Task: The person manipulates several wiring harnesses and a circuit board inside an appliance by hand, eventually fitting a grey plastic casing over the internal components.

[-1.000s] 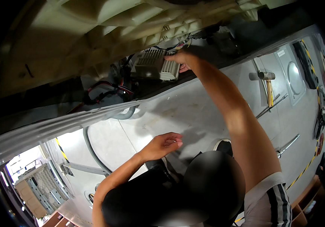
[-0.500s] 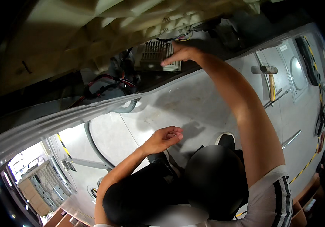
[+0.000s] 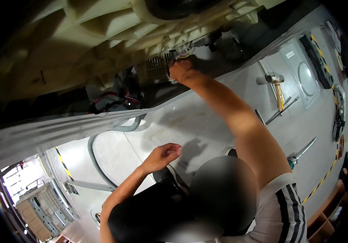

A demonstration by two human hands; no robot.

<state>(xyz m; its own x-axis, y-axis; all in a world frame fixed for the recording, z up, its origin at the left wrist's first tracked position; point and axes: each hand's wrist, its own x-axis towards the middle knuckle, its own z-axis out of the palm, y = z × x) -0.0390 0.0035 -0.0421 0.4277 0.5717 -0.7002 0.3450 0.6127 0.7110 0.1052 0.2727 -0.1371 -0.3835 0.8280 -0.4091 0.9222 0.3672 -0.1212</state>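
Ribbed grey part (image 3: pixel 156 69) touching right hand (image 3: pixel 183 69), fingers curled

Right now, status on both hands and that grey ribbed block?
Right hand up at grey ribbed block under cream plastic housing, grip unclear. Left hand half curled, nothing seen in it. Red and black wires beside block.

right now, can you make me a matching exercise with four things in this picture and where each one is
Things:
1. hammer
2. grey hose
3. right hand
4. left hand

Places:
A. raised at the ribbed grille of the machine
B. lying on the floor at the far right
C. curving over the floor from under the machine
D. half closed in the air above the floor, holding nothing that shows

Pairs: 1-B, 2-C, 3-A, 4-D
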